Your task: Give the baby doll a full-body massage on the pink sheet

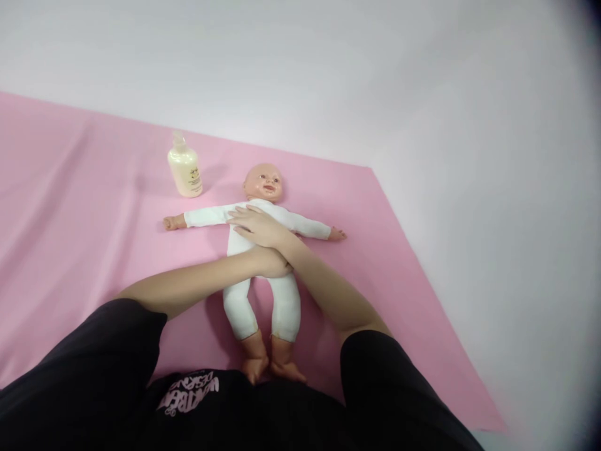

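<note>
**Both hands flat on the doll's torso, arms crossed**

Head view: the doll [263, 250] lies on its back on the pink sheet [84, 207], arms spread wide, head pointing away from the person, bare feet close to the person's black shirt [197, 401]. The arms cross over it. The right hand [253, 227] comes in from the right and lies palm-down on the chest of the white romper, fingers [237, 218] stretched towards the doll's far shoulder. The left hand [275, 262] reaches in from the left and sits lower, on the belly, mostly tucked under the right wrist. Neither grip is clamped on anything: the right hand is spread flat, pressing rather than holding; the left looks to rest flat too, though its fingers are largely hidden.

A cream lotion bottle [184, 168] stands upright on the sheet, well apart from the hands, beside the doll's head and above its outstretched arm.

My read: this is a stroking or rubbing pass over the torso, mid-stroke. The next move calls for light, even pressure and for uncrossing the arms smoothly so the doll does not slide on the sheet.
</note>
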